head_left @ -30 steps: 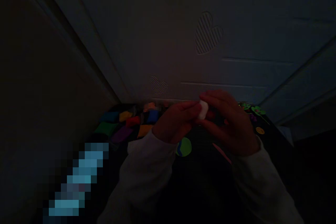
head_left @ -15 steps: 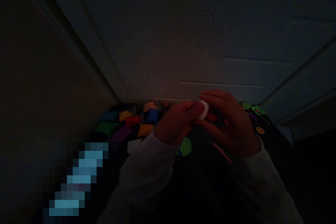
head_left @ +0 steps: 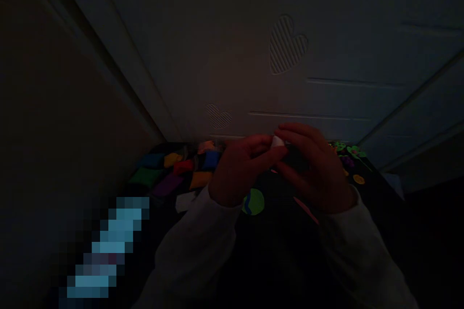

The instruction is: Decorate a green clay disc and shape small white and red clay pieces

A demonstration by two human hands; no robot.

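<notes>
From my remote feed, the left hand (head_left: pixel 241 172) pinches a small white lump (head_left: pixel 277 142) just right of frame centre; the right hand (head_left: pixel 322 169) curves half-open beside it, contact unclear to me.

The dark table (head_left: pixel 277 198) bears coloured packets (head_left: pixel 184 167) and a green disc (head_left: pixel 257 202).

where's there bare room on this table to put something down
The tabletop looks bare between the green disc and the pink stick. Closer in, it is too dark to tell. The back left is crowded with coloured packets, the back right with green flowers and a yellow disc. The left hand, holding a white lump, and the right hand hang over the middle.
</notes>
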